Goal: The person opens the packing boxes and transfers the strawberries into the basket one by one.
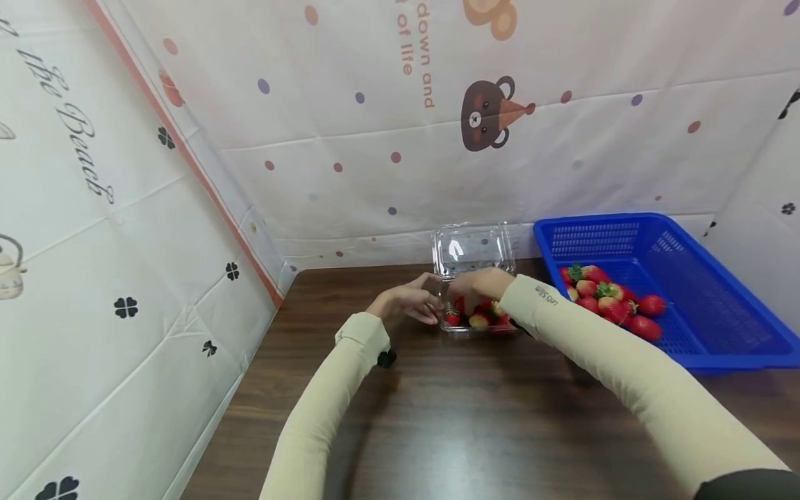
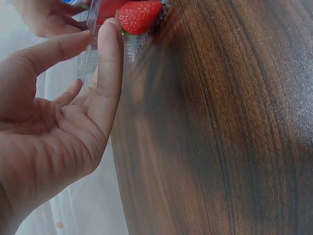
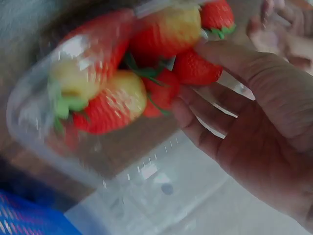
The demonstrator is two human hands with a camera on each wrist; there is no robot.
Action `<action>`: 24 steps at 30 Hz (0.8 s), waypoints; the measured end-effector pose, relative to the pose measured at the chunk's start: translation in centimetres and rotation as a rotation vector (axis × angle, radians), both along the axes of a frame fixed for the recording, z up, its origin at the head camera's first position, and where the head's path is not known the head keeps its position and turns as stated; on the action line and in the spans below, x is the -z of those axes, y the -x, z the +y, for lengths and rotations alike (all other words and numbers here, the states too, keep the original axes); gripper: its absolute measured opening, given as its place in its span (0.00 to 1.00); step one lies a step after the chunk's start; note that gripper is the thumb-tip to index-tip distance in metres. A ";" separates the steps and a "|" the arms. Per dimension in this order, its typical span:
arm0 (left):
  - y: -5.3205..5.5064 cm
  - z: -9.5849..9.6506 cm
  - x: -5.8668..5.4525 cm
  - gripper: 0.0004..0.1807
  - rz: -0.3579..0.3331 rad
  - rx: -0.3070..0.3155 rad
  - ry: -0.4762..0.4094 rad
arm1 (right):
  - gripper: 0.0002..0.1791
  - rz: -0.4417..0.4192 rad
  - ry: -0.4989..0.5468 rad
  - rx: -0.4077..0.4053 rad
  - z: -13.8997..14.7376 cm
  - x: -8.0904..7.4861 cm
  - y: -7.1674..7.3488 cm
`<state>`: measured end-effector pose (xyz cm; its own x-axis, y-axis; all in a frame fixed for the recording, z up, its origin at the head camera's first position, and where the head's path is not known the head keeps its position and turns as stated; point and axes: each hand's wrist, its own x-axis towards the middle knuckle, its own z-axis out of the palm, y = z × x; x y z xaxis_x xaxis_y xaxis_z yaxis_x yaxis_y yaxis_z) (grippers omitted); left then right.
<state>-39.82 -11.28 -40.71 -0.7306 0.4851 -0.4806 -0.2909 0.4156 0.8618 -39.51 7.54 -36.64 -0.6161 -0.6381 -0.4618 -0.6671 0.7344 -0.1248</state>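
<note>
The right hand (image 1: 480, 283) pinches a strawberry (image 3: 196, 67), likely light, soft, easily bruised and best held gently round its sides, in the clear box (image 1: 473, 251), which the left hand's (image 1: 409, 302) extended fingers touch on the bench (image 1: 450, 417).

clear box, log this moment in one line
right hand: grips strawberry at clear box | left hand: touches box side | lid: open | blue basket: holds strawberries

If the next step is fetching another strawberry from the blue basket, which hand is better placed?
Probably the right hand: it is nearer the blue basket, though it should first release the strawberry between its thumb and fingers. The left hand is at the clear container's other side, farther away.
</note>
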 end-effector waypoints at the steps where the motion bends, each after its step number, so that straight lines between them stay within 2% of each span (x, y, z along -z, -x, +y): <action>1: 0.0 0.0 0.0 0.39 0.000 0.000 0.003 | 0.25 -0.023 0.032 0.029 0.4 -0.5 -0.1; 6: 0.0 0.1 -0.1 0.40 -0.008 0.001 0.016 | 0.22 -0.052 0.171 0.080 3.0 -4.1 -0.1; 9: -0.1 0.2 -0.1 0.41 -0.006 0.006 0.023 | 0.19 -0.004 0.219 0.047 5.6 -6.4 0.5; 14: -0.1 0.2 0.0 0.42 -0.001 0.008 0.039 | 0.20 0.054 0.228 0.122 11.6 -9.5 1.0; 19: -0.1 0.2 0.0 0.42 0.006 0.011 0.048 | 0.19 0.079 0.129 0.257 18.1 -10.8 1.0; 24: 0.1 0.3 -0.1 0.40 0.014 0.014 0.048 | 0.19 -0.002 0.071 0.443 23.3 -11.1 -0.1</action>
